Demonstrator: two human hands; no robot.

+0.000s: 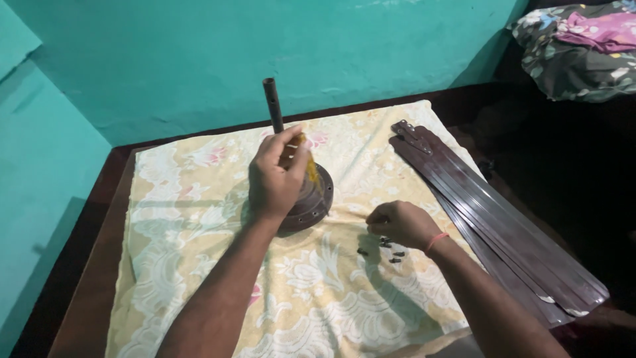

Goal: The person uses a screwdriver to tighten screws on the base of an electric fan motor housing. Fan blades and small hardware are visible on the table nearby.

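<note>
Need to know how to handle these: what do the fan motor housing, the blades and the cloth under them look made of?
Motor housing: probably painted metal, dark brown, dull sheen. Blades: likely sheet metal, glossy brown, thin and flat with light streaks. Cloth: woven fabric, cream floral print, creased.

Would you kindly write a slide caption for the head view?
Left hand steadies a brown ceiling-fan motor on a floral cloth; right hand picks at small screws beside stacked fan blades.

packages: none in view | labels: none | signs: none on the wall | screens: none | printed matter of any kind: cannot make out any
</note>
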